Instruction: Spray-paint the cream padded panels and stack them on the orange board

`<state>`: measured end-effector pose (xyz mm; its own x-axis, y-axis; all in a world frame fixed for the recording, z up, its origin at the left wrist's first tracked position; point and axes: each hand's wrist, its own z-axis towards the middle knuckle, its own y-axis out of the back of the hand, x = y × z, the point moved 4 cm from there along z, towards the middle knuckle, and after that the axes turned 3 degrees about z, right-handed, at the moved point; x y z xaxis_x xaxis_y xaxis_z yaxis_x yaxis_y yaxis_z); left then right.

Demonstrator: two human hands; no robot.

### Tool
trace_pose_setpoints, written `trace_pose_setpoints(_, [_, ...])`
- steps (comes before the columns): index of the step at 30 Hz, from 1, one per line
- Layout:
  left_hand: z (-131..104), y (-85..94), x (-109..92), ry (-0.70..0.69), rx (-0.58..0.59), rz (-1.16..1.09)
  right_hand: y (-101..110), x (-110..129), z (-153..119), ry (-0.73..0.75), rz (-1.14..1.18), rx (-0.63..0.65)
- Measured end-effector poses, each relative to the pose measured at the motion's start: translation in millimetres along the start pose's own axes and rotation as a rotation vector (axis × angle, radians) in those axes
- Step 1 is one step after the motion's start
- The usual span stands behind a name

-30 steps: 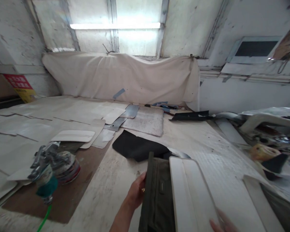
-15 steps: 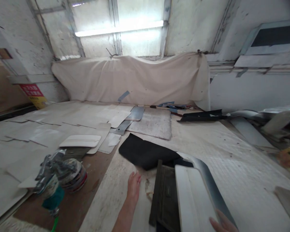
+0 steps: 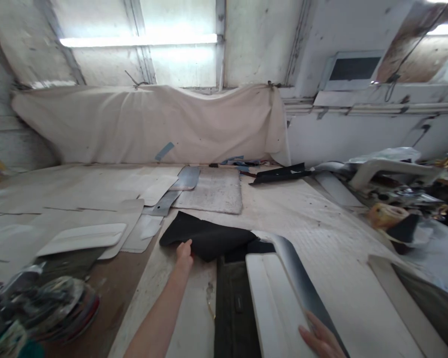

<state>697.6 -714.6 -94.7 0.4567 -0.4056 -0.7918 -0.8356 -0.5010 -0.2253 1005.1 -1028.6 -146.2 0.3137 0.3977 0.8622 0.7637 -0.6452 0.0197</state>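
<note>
The desk [image 3: 179, 298] carried a black cloth [image 3: 205, 236], a dark green piece [image 3: 233, 308], a white panel [image 3: 274, 303] and pale cut sheets [image 3: 82, 237].

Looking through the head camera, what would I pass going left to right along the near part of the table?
Spray gun → left hand on the black fabric → dark green bag → white panel → right hand → yellowish tape roll.
</note>
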Motion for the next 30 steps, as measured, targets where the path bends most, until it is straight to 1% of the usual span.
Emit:
trace_pose_setpoints(3, [-7,-31.7,-29,-0.144,0.110,-0.046,-5,9,2,-0.029,0.058,0.003])
trace_pose_setpoints(4, [-10,-43.2,-39,-0.190,0.152,-0.065,-9,14,2,-0.033,0.088,0.025])
trace_pose_setpoints(6, [-18,-64.9,-55,-0.259,0.233,-0.099,-20,25,5,-0.020,0.159,0.113])
trace_pose_setpoints(8, [-25,-81.9,-66,-0.293,0.299,-0.120,-31,35,10,0.029,0.208,0.155])
trace_pose_setpoints(10, [-31,-92.5,-70,-0.298,0.340,-0.127,-42,41,16,0.094,0.194,0.174])
trace_pose_setpoints(12, [-36,-97.1,-71,-0.294,0.362,-0.125,-52,45,23,0.186,0.097,0.218])
trace_pose_setpoints(14, [-38,-98.0,-71,-0.291,0.369,-0.118,-60,46,28,0.261,-0.018,0.265])
trace_pose_setpoints(15, [-38,-97.6,-71,-0.290,0.369,-0.112,-62,46,31,0.288,-0.070,0.256])
trace_pose_setpoints(19, [-34,-95.9,-72,-0.282,0.350,-0.065,-54,50,42,0.360,-0.296,0.100])
trace_pose_setpoints(21, [-31,-96.3,-72,-0.277,0.346,-0.028,-49,54,47,0.367,-0.426,0.055])
trace_pose_setpoints(24, [-29,-98.0,-73,-0.278,0.360,0.026,-44,59,54,0.352,-0.578,0.051])
trace_pose_setpoints(30, [-26,-97.1,-72,-0.299,0.365,0.072,-41,61,57,0.322,-0.768,0.040])
